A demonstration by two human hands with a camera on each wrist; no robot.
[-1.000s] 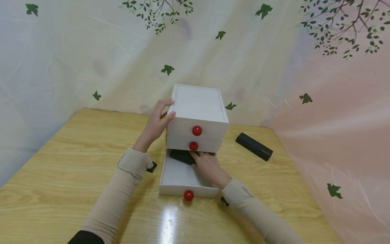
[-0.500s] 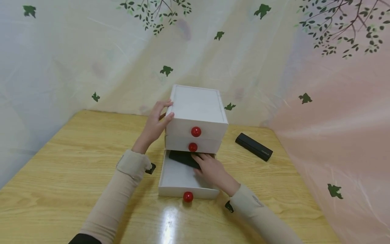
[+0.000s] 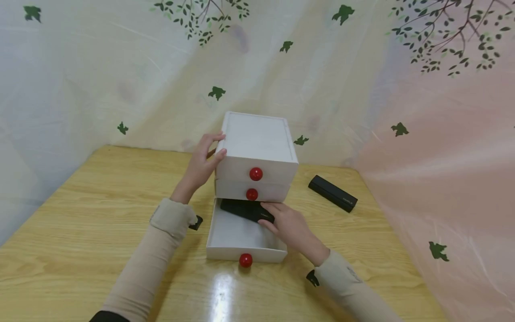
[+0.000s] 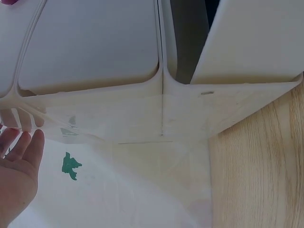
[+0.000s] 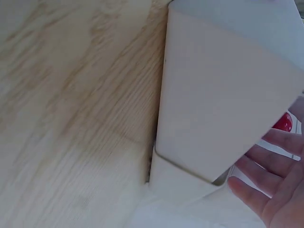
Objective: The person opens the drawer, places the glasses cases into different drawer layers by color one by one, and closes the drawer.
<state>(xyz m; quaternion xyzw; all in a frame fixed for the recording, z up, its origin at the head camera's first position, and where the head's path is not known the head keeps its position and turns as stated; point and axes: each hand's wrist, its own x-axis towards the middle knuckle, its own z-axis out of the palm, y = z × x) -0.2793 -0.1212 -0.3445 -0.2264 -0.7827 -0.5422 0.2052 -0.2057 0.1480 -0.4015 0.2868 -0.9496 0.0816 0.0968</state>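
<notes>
A white drawer unit (image 3: 259,136) with red knobs stands on the table, its bottom drawer (image 3: 229,235) pulled out. My left hand (image 3: 200,165) rests against the unit's upper left side, fingers and thumb at the top edge. In the left wrist view, the fingertips (image 4: 35,147) of that hand lie straight against the side. Inside the bottom drawer, a black oblong case (image 3: 241,210) lies partly under the drawers above. My right hand (image 3: 291,226) pinches its right end between thumb and fingers. The right wrist view shows that hand (image 5: 280,175) beside the drawer wall, the case hidden.
A second black oblong case (image 3: 333,193) with small light lettering lies on the wooden table (image 3: 120,232), right of the unit. A curtain (image 3: 169,103) with leaf prints hangs close behind the table and along its sides.
My right hand has drawn back to the right and toward me, and the case's right end has come out with it, showing lettering. The left hand stays on the unit.
</notes>
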